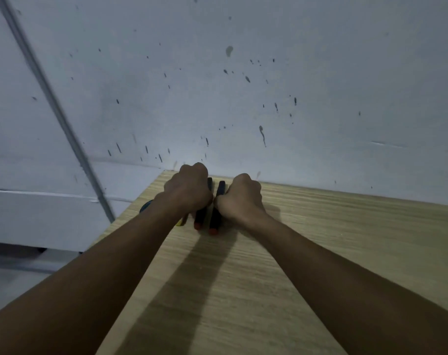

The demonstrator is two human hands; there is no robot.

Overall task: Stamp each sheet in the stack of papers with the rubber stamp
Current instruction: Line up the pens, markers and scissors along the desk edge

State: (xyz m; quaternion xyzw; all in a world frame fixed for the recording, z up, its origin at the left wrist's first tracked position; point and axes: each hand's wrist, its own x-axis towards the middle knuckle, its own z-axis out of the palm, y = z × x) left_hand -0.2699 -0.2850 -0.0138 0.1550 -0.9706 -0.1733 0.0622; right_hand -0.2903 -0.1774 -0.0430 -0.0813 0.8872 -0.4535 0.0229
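Observation:
Both my hands reach to the far end of a light wooden table (320, 252). My left hand (187, 190) is curled over a dark marker with a red tip (199, 219). My right hand (240, 198) is curled beside a second dark marker with a red tip (214, 221), and its thumb is against that marker. The two markers lie side by side, pointing toward me. No stack of papers and no rubber stamp can be made out in the head view.
A yellow-tipped object (180, 222) peeks out under my left wrist. A round dark blue object (146, 206) sits at the table's left edge, mostly hidden by my forearm. A grey wall (217, 85) with dark specks rises right behind the table.

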